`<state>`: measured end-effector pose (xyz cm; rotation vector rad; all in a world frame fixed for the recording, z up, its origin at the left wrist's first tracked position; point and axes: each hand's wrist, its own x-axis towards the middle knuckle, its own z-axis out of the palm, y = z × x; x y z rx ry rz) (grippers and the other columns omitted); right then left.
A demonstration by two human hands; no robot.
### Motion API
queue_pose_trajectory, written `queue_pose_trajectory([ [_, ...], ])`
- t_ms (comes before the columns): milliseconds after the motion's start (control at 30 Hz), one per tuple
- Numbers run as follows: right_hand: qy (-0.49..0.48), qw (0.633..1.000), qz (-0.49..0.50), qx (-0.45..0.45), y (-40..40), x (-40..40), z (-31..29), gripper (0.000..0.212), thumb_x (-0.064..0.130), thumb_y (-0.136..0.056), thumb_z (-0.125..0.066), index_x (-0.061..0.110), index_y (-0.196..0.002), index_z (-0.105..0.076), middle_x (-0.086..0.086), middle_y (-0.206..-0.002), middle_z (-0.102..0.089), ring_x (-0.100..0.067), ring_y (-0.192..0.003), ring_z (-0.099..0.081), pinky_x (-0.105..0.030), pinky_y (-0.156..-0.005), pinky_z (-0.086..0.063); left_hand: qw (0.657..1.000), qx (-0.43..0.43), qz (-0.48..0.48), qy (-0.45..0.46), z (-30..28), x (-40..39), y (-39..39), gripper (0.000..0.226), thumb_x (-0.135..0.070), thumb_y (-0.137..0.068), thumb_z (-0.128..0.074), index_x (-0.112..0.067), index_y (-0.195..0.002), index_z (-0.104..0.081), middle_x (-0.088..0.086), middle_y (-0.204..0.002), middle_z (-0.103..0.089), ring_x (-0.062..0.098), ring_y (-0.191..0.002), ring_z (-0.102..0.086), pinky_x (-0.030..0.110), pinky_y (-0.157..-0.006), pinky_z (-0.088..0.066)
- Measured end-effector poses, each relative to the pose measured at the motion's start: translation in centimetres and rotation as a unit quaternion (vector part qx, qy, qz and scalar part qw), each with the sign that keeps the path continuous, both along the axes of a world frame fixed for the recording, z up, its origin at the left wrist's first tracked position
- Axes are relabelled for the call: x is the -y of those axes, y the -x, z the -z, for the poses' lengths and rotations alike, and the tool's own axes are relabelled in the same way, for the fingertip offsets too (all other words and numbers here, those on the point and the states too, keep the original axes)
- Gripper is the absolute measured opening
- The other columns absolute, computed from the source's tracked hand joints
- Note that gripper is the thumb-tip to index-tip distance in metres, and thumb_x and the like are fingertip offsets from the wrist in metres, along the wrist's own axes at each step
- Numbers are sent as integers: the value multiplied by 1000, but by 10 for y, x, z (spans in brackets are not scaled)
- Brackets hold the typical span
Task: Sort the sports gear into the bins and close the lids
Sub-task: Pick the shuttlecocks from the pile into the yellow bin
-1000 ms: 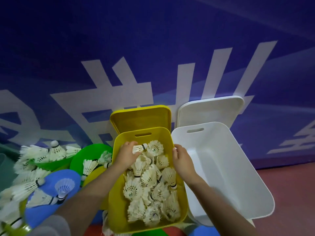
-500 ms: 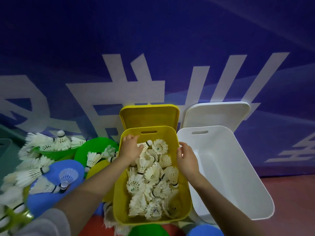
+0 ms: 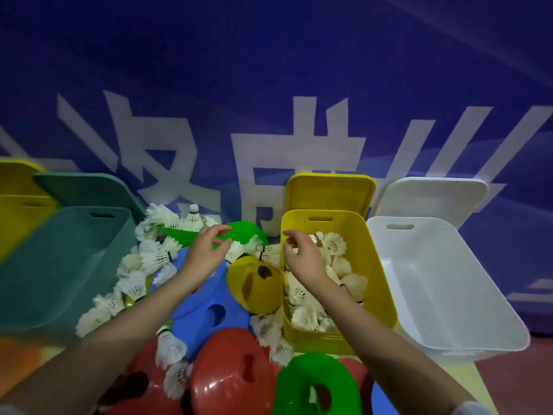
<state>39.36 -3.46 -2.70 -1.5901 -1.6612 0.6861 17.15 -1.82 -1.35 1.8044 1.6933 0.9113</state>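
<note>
Single head view, looking down, close over bins (image 3: 335,295).

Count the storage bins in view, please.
4. A yellow bin cut off at the far left, a teal bin beside it, a yellow bin holding shuttlecocks right of centre, and a white bin at the far right. More may lie out of frame.

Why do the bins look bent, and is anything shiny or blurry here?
Head view: the wide-angle lens bows the white bin and teal bin outward; glare spots sit on the red disc; the frame is dim and soft, the left hand slightly smeared.
</note>
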Motion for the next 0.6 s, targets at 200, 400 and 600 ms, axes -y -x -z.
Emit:
queue_pose_trajectory([
  [200,54,997,-48,4,83,4,12,32,15,-92,-49,11,-122,-61,-10,-116,-63,-23,-106,-58,-32,-88,-44,999,-34,-34,23,7,13,97,26,-13,-91,-59,-15,-117,-62,6,-108,-56,13,-85,-57,25,-76,-41],
  [400,130,984,-103,67,144,-2,44,33,15,-94,-46,9,-124,-58,-8,-93,-63,-24,-84,-58,-35,-73,-45,994,-52,-76,52,26,26,173,27,-9,-89,-60,-11,-116,-63,12,-114,-57,25,-102,-58,25,-82,-40],
  [600,101,958,-150,221,193,-18,70,43,18,-97,-44,13,-140,-42,-11,-142,-40,-30,-130,-38,-41,-99,-40,990,-106,-54,77,43,14,220,33,-21,-88,-62,-17,-121,-61,10,-119,-56,26,-111,-55,31,-92,-42],
])
